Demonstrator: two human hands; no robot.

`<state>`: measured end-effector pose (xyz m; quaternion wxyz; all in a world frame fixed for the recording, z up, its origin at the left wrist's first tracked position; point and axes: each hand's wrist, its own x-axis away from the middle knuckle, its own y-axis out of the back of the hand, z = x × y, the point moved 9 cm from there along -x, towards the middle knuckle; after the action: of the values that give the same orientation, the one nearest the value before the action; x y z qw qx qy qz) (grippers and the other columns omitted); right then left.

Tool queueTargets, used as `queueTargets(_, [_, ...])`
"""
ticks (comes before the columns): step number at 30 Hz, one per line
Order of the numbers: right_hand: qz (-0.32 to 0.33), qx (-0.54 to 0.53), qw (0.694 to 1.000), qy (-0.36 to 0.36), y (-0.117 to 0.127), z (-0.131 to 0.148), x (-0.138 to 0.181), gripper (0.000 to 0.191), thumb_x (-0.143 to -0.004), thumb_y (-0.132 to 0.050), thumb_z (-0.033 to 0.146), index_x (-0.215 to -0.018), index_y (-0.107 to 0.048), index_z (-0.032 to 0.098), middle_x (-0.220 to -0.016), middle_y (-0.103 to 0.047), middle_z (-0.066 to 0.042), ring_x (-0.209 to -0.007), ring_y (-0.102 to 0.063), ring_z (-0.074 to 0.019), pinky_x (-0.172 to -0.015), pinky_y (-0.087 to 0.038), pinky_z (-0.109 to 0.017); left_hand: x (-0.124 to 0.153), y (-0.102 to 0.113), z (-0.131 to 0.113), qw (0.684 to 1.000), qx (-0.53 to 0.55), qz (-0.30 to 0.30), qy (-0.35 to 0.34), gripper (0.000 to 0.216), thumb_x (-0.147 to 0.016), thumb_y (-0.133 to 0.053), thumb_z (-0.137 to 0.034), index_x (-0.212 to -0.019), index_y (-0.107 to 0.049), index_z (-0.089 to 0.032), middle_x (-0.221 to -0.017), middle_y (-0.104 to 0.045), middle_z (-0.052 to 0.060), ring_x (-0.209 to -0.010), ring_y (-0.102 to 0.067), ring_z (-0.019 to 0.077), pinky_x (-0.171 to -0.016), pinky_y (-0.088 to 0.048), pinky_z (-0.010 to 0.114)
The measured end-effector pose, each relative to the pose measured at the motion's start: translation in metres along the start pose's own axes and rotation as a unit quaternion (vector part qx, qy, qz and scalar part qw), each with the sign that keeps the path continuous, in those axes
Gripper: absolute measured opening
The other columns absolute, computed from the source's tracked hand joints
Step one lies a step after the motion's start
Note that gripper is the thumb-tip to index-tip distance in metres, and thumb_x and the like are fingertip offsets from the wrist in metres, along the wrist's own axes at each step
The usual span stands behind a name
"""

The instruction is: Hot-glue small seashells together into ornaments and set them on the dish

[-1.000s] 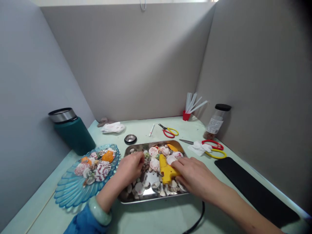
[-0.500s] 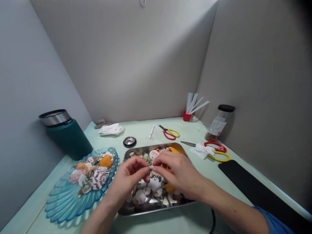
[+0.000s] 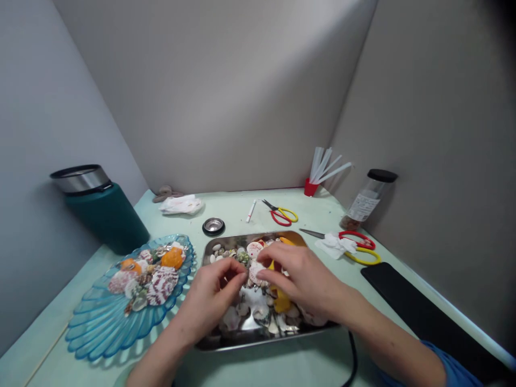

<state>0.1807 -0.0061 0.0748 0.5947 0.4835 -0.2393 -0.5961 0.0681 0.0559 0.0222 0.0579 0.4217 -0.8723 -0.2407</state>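
Note:
Both hands are above a metal tray [image 3: 237,346] filled with seashells and small stones. Thumb and index fingertip meet on my left hand [image 3: 217,293], over the tray's left part; anything pinched there is too small to make out. My right hand [image 3: 302,277] hovers over the right part, thumb and index finger apart, with nothing visible between them. Between the hands lie a pale speckled scallop shell [image 3: 256,274] and a red-and-white shell [image 3: 254,249]. A yellow piece [image 3: 282,302] shows below my right hand, and white shells [image 3: 253,301] lie in the middle.
A blue shell-shaped dish [image 3: 99,325] with shells is at left, before a green bottle [image 3: 107,215]. Behind the tray are a round lid [image 3: 213,226], tissue [image 3: 181,205], a marker [image 3: 251,210] and small scissors [image 3: 281,213]. Larger scissors [image 3: 365,255], a jar [image 3: 365,201] and a black pad [image 3: 415,312] are at right.
My hands have moved apart from a small pale thing they pinched together. My right thumb and index finger have opened; my left fingertips stay closed. The view has shifted slightly.

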Motion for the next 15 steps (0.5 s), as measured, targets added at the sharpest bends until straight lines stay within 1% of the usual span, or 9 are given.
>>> queueTargets(1, [0.003,0.014,1.0,-0.028,0.005,-0.008,0.004,0.014,-0.087,-0.056,0.028,-0.097,-0.058,0.018,-0.092,-0.063,-0.004,-0.082,-0.057,-0.0167,-0.07,-0.04,-0.026,-0.001,0.001,0.006,0.999,0.048,-0.005,0.022,0.013,-0.081,-0.057,-0.03,-0.076,-0.061,-0.019,-0.06,-0.057,-0.002,-0.053,-0.051,0.0115,-0.05,-0.04,0.022])
queueTargets(2, [0.011,0.045,0.997,-0.064,0.009,-0.017,0.011,0.013,-0.087,-0.056,0.027,-0.096,-0.058,0.019,-0.09,-0.063,-0.004,-0.08,-0.057,-0.0178,-0.068,-0.04,-0.027,-0.001,0.002,0.011,0.993,0.105,-0.01,0.046,0.012,-0.079,-0.059,-0.031,-0.078,-0.06,-0.019,-0.058,-0.056,-0.003,-0.051,-0.051,0.0107,-0.049,-0.04,0.021])
queueTargets(4, [0.061,0.103,0.987,-0.108,0.008,-0.032,0.026,0.009,-0.085,-0.055,0.025,-0.092,-0.059,0.02,-0.085,-0.064,-0.004,-0.076,-0.058,-0.0202,-0.065,-0.04,-0.03,-0.002,0.001,0.02,0.972,0.22,-0.014,0.087,0.014,-0.076,-0.064,-0.03,-0.083,-0.06,-0.018,-0.056,-0.055,-0.005,-0.049,-0.052,0.0096,-0.049,-0.042,0.02])
queueTargets(6, [0.109,0.13,0.978,-0.117,-0.002,-0.039,0.042,0.006,-0.081,-0.058,0.022,-0.086,-0.059,0.02,-0.086,-0.064,-0.005,-0.078,-0.058,-0.0227,-0.065,-0.041,-0.032,-0.001,-0.001,0.023,0.944,0.312,-0.007,0.113,0.02,-0.072,-0.069,-0.028,-0.086,-0.062,-0.017,-0.057,-0.057,-0.004,-0.048,-0.052,0.0085,-0.05,-0.045,0.02])
queueTargets(7, [0.116,0.136,0.978,-0.109,-0.007,-0.039,0.049,0.01,-0.079,-0.059,0.02,-0.089,-0.059,0.02,-0.09,-0.064,-0.006,-0.083,-0.058,-0.0242,-0.068,-0.042,-0.034,0.0,-0.002,0.023,0.93,0.348,-0.002,0.118,0.021,-0.071,-0.071,-0.027,-0.087,-0.063,-0.016,-0.058,-0.058,-0.004,-0.048,-0.052,0.008,-0.05,-0.046,0.02])
queueTargets(9, [0.107,0.14,0.98,-0.093,-0.016,-0.037,0.057,0.023,-0.077,-0.058,0.015,-0.098,-0.058,0.022,-0.097,-0.064,-0.006,-0.09,-0.058,-0.0265,-0.077,-0.041,-0.04,0.001,-0.005,0.021,0.906,0.405,0.011,0.122,0.022,-0.069,-0.074,-0.026,-0.085,-0.064,-0.014,-0.06,-0.059,-0.003,-0.047,-0.051,0.007,-0.048,-0.047,0.02])
queueTargets(11, [0.081,0.145,0.981,-0.103,-0.021,-0.039,0.063,0.023,-0.08,-0.053,0.015,-0.101,-0.057,0.023,-0.096,-0.063,-0.007,-0.089,-0.058,-0.0269,-0.08,-0.04,-0.044,0.002,-0.009,0.019,0.886,0.445,0.029,0.126,0.024,-0.067,-0.075,-0.024,-0.086,-0.065,-0.014,-0.06,-0.059,-0.002,-0.046,-0.051,0.0068,-0.046,-0.047,0.021])
queueTargets(13, [0.067,0.132,0.984,-0.102,-0.023,-0.041,0.066,0.026,-0.081,-0.05,0.014,-0.104,-0.057,0.024,-0.097,-0.063,-0.007,-0.089,-0.057,-0.0266,-0.08,-0.04,-0.045,0.003,-0.013,0.018,0.874,0.467,0.043,0.129,0.027,-0.067,-0.077,-0.023,-0.089,-0.066,-0.012,-0.058,-0.057,-0.002,-0.045,-0.05,0.0069,-0.045,-0.047,0.021])
queueTargets(15, [0.05,0.083,0.991,-0.093,-0.018,-0.041,0.067,0.026,-0.083,-0.048,0.017,-0.107,-0.056,0.024,-0.101,-0.062,-0.008,-0.091,-0.056,-0.0259,-0.08,-0.041,-0.041,0.002,-0.013,0.018,0.87,0.475,0.044,0.127,0.028,-0.067,-0.077,-0.022,-0.09,-0.067,-0.011,-0.057,-0.056,-0.002,-0.045,-0.049,0.0067,-0.044,-0.048,0.02])
